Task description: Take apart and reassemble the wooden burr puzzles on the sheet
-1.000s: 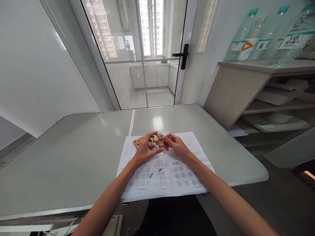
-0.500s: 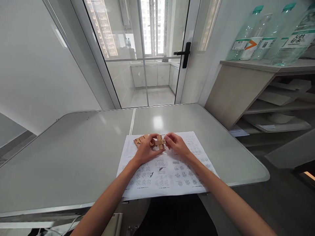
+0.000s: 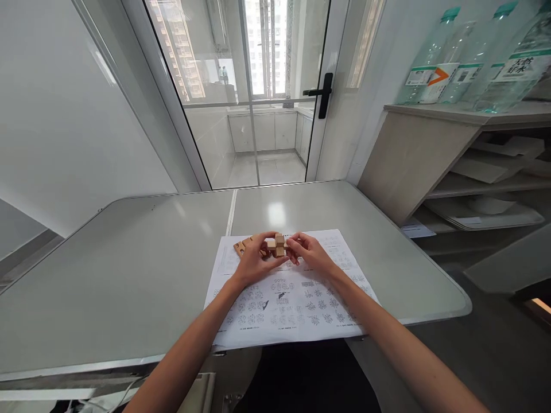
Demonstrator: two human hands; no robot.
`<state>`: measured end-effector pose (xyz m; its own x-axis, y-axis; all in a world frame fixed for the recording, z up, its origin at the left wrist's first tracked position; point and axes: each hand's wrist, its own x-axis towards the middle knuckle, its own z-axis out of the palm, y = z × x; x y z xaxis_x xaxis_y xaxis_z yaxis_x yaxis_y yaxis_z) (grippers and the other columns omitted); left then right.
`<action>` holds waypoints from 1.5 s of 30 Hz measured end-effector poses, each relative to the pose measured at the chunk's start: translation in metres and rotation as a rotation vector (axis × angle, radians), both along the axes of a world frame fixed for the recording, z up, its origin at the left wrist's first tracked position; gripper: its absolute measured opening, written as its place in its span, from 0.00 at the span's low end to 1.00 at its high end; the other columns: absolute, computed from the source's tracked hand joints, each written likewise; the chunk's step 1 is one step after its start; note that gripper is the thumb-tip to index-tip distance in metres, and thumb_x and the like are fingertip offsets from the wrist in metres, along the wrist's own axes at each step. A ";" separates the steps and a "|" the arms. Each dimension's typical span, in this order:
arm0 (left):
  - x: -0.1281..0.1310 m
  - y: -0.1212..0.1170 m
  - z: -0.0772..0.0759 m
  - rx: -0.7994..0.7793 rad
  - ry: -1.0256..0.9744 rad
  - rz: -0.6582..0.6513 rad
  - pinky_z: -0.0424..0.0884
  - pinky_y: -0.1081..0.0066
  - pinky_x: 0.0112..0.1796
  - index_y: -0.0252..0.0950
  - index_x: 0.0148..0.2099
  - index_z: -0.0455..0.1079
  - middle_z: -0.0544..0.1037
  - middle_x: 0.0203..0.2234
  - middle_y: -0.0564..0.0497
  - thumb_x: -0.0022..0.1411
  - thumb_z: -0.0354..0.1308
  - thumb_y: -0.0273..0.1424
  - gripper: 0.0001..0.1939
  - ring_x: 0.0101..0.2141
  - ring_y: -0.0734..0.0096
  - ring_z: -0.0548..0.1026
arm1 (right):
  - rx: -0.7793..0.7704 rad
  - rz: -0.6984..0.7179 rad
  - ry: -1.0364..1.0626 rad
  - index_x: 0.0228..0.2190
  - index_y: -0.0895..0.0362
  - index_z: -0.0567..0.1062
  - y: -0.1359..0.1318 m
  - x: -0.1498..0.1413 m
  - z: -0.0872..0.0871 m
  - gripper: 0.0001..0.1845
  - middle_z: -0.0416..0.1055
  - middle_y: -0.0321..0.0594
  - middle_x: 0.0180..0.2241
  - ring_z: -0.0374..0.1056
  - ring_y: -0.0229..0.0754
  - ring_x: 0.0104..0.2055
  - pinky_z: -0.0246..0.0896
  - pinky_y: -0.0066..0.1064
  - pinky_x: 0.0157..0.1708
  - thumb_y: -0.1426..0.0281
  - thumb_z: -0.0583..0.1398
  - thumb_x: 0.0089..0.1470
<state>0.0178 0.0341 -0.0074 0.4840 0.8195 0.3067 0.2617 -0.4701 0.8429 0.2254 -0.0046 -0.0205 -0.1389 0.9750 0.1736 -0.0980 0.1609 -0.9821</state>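
A small wooden block puzzle (image 3: 278, 245) sits between my two hands, just above a printed paper sheet (image 3: 287, 298) on the grey table (image 3: 129, 275). My left hand (image 3: 253, 261) pinches its left side with thumb and fingers closed. My right hand (image 3: 307, 252) grips its right side, fingers curled. Loose wooden pieces (image 3: 243, 245) lie on the sheet just left of my left hand, partly hidden by it.
A shelf unit (image 3: 451, 155) with large water bottles (image 3: 465, 57) on top stands to the right of the table. Behind the table is a glass door (image 3: 258, 92) with a black handle (image 3: 321, 94). The table's front edge runs near my forearms.
The puzzle has been turned and drawn tighter between my fingers, looking more compact than a second ago. Both hands stay in nearly the same place.
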 end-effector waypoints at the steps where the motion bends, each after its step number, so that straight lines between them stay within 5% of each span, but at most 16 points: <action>1: 0.000 0.001 0.000 -0.037 -0.026 -0.017 0.82 0.63 0.40 0.39 0.58 0.71 0.80 0.44 0.46 0.56 0.75 0.46 0.32 0.40 0.62 0.83 | 0.003 0.003 -0.002 0.34 0.53 0.70 0.000 0.000 0.001 0.25 0.74 0.33 0.25 0.66 0.37 0.24 0.65 0.34 0.29 0.43 0.64 0.61; 21: -0.005 0.009 -0.004 -0.154 -0.013 -0.020 0.82 0.61 0.42 0.37 0.53 0.74 0.82 0.42 0.46 0.56 0.74 0.48 0.30 0.40 0.60 0.83 | 0.151 -0.083 -0.163 0.39 0.52 0.74 -0.007 -0.004 -0.003 0.21 0.75 0.36 0.29 0.72 0.42 0.30 0.70 0.38 0.36 0.46 0.62 0.65; 33: -0.005 0.008 0.008 -0.217 -0.015 0.005 0.79 0.63 0.42 0.36 0.58 0.74 0.84 0.41 0.45 0.60 0.69 0.49 0.30 0.41 0.58 0.83 | 0.335 -0.277 -0.284 0.42 0.50 0.78 -0.009 -0.008 -0.004 0.17 0.81 0.43 0.40 0.78 0.50 0.40 0.75 0.48 0.47 0.51 0.66 0.63; 45: -0.007 0.010 0.009 -0.235 0.014 -0.016 0.79 0.63 0.41 0.35 0.63 0.69 0.84 0.45 0.44 0.61 0.68 0.50 0.36 0.41 0.58 0.83 | 0.442 -0.297 -0.323 0.41 0.50 0.78 -0.009 -0.009 -0.008 0.13 0.82 0.40 0.36 0.80 0.48 0.37 0.78 0.45 0.42 0.55 0.66 0.65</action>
<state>0.0111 0.0443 0.0014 0.5004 0.8598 0.1018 0.2684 -0.2659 0.9259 0.2165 -0.0139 -0.0287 0.0140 0.8257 0.5639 0.3039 0.5338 -0.7891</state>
